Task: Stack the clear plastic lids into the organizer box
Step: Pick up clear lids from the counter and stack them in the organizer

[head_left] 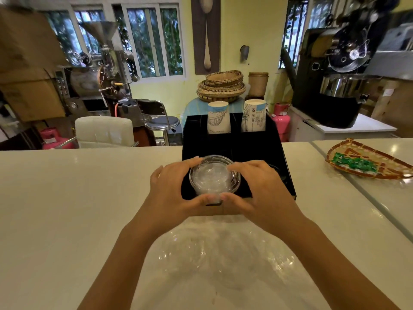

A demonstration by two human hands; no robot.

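A stack of clear plastic lids (pixel 212 175) sits in the front left compartment of the black organizer box (pixel 277 153) on the white counter. My left hand (pixel 172 186) wraps the stack's left side and my right hand (pixel 261 186) wraps its right side; the thumbs meet at the stack's near edge. More clear lids (pixel 185 249) lie loose on the counter between my forearms, hard to tell apart. Two stacks of printed paper cups (pixel 218 117) stand upside down in the box's rear compartments.
A woven tray (pixel 368 162) with green packets lies on the counter at the right, past a seam in the counter. Behind the counter are a white chair (pixel 105 130), a stool, pink gas cylinders and coffee roasting machines.
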